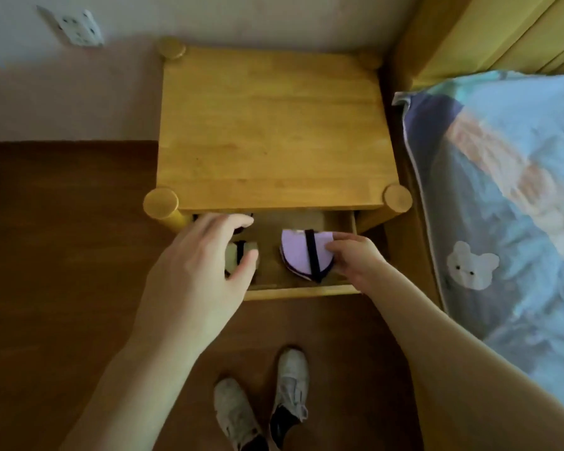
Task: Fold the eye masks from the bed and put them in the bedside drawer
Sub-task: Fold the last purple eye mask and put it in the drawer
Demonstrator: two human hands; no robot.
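Observation:
The bedside drawer (pixel 302 290) stands pulled out from the wooden nightstand (pixel 271 131). A folded lilac eye mask (pixel 295 252) with a black strap lies inside it on the right. My right hand (pixel 355 258) pinches the mask's right edge. My left hand (pixel 205 255) hovers over the drawer's left half with fingers spread, holding nothing. Under it a beige folded eye mask (pixel 233 255) with a black strap shows partly, and something dark sits behind it, mostly hidden.
The bed (pixel 508 196) with a light blue cover and a white bear print lies close on the right. A yellow headboard (pixel 502 34) is at the back right. My two grey shoes (pixel 264 405) stand on the brown floor below the drawer. A wall socket (pixel 79 27) is at upper left.

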